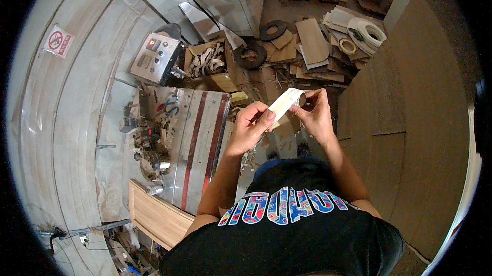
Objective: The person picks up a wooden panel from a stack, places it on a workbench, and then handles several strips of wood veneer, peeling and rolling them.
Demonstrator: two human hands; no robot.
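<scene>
In front of my chest I hold a coil of pale edge banding [285,106], tilted, with its broad cream face turned up. The thumb and fingers of my left hand [252,125] pinch its lower left end. My right hand [316,116] is closed on the upper right end, where the band curves round; its thumb presses against the inner side and some fingertips are hidden. To the left of my arms stands a machine with a metal table [197,137] crossed by dark red strips.
A control box [155,58] with knobs stands beyond the machine table. Behind it, a cardboard box [220,81] holds curled offcuts. Boards and white band rolls [366,32] lie piled farther back. A wooden panel [156,212] leans near left; a large brown board stack [405,137] rises at right.
</scene>
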